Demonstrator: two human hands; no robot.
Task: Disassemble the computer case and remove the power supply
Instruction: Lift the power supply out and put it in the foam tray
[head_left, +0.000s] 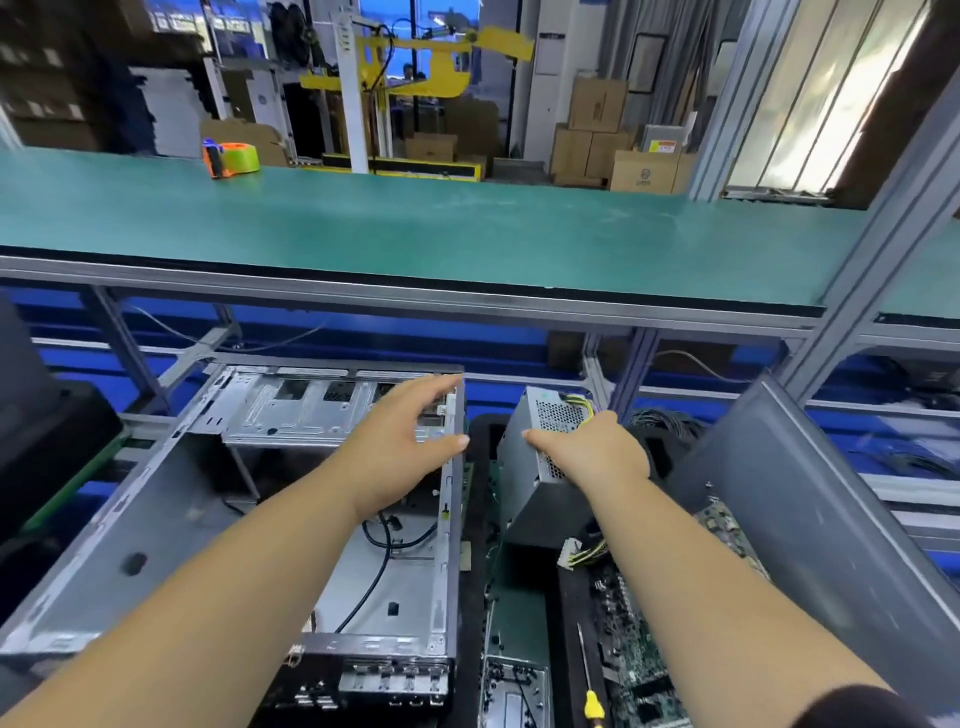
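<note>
The open computer case (171, 499), grey metal with its side panel off, lies on the lower bench at left. Inside it are a drive cage and loose black cables. My left hand (400, 441) hovers over the case's right wall with fingers spread and thumb apart, holding nothing. The grey power supply (540, 467), a perforated metal box with yellow and black wires, stands outside the case to its right. My right hand (597, 447) grips its upper right side, thumb on the perforated face.
A dark grey side panel (810, 499) leans at the right. Circuit boards (639, 649) and a yellow-handled screwdriver (589, 686) lie at the bottom right. A green shelf (415, 228) runs overhead with a tape dispenser (231, 158) on it. A black object sits far left.
</note>
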